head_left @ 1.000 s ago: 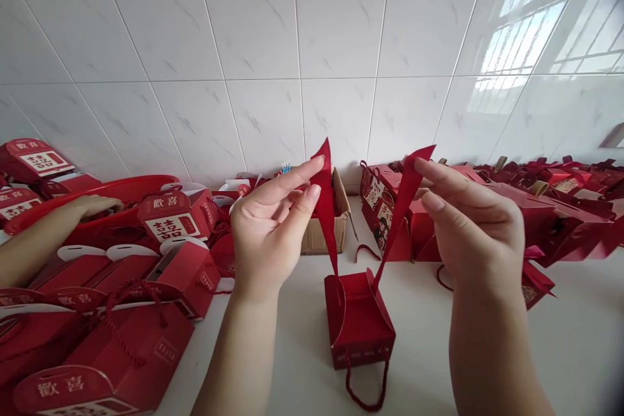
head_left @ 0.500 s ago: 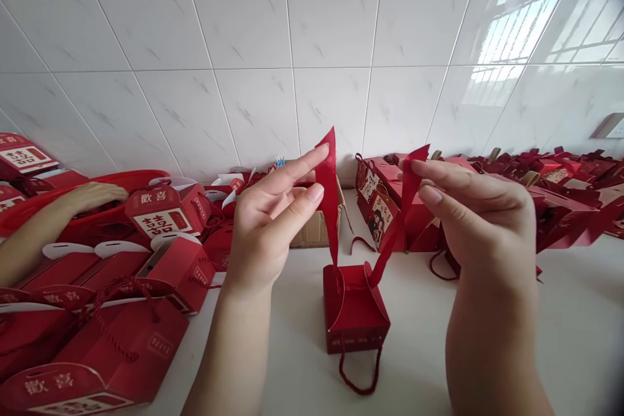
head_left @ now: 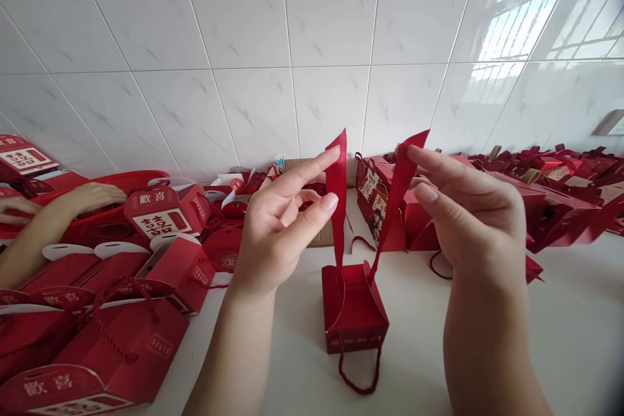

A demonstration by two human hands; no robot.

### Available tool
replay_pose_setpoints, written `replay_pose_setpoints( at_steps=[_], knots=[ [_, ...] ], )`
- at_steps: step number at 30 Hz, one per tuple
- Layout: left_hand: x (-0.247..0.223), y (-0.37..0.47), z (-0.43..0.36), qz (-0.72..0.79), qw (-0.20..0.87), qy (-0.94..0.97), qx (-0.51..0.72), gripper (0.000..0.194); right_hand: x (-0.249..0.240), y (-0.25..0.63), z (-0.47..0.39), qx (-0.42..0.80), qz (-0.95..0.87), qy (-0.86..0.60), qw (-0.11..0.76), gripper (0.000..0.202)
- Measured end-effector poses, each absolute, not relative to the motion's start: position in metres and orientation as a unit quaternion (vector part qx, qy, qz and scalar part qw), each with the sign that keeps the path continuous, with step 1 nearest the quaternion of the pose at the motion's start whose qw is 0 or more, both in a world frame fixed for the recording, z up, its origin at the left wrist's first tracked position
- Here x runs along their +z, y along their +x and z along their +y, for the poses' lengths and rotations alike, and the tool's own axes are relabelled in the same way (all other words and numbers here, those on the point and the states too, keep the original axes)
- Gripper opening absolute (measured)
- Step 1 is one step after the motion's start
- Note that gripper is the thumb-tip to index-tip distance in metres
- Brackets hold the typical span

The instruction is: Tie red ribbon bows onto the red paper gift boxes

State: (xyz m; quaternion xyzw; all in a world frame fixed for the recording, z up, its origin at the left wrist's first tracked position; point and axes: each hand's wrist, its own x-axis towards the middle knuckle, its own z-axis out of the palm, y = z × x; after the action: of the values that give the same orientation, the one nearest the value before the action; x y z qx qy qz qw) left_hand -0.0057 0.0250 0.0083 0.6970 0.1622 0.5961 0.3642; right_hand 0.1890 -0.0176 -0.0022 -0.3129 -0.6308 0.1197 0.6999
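Observation:
A small red gift box [head_left: 358, 312] stands on the white table in front of me, its curved top flaps folded inward. A twisted dark red cord handle [head_left: 359, 390] hangs from its near side. Two ends of a red ribbon [head_left: 336, 208] rise from the box top. My left hand [head_left: 287, 221] pinches the left end between its fingers. The right end is gripped near its tip by my right hand [head_left: 472, 208]. Both ribbon ends are held upright and apart, with their cut tips sticking out above my fingers.
Larger red boxes [head_left: 121, 338] with cord handles crowd the left. Behind them, another person's hand [head_left: 100, 195] reaches into a red basin [head_left: 131, 177]. More red boxes [head_left: 560, 195] line the tiled wall on the right. A cardboard box [head_left: 322, 237] sits behind my left hand.
My left hand has moved slightly right and my right hand slightly left, bringing the ribbon ends closer together and straighter. At the far left, a second hand of a person has come into view.

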Motion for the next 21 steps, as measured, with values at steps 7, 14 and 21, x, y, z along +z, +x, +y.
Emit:
replay_pose_setpoints(
  at_steps=[7, 14, 21],
  knots=[
    [0.0083, -0.0035, 0.0259, 0.154, 0.384, 0.677, 0.608, 0.038, -0.0016, 0.1872, -0.017, 0.118, -0.631, -0.317, 0.698, 0.034],
    [0.0078, -0.001, 0.0291, 0.159, 0.364, 0.658, 0.64, 0.032, -0.0027, 0.1853, -0.0169, 0.124, -0.627, -0.312, 0.703, 0.034],
    [0.0049, -0.0047, 0.0344, 0.139, 0.329, 0.686, 0.635, 0.034, -0.004, 0.1821, -0.0146, 0.137, -0.631, -0.292, 0.705, 0.033]
  ],
)
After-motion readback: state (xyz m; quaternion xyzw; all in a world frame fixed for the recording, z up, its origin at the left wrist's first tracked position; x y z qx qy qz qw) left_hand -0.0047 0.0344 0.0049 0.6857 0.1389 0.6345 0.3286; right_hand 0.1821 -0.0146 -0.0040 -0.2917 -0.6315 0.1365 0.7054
